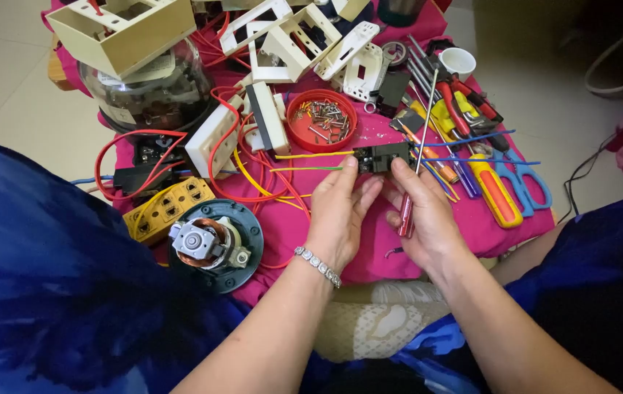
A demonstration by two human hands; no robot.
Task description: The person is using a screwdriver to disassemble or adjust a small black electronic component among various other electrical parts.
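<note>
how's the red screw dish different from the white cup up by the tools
The red dish is wide, shallow and holds loose screws; the white cup is narrower, deeper and looks empty. The dish lies nearer the hands than the cup, which stands at the far edge. Both are round, open-topped and rest on the pink cloth.

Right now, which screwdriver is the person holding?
The one with the red see-through handle, gripped in the right hand, its thin shaft pointing up. The other screwdrivers, like the fat yellow-and-red one, lie untouched on the pink cloth.
</note>
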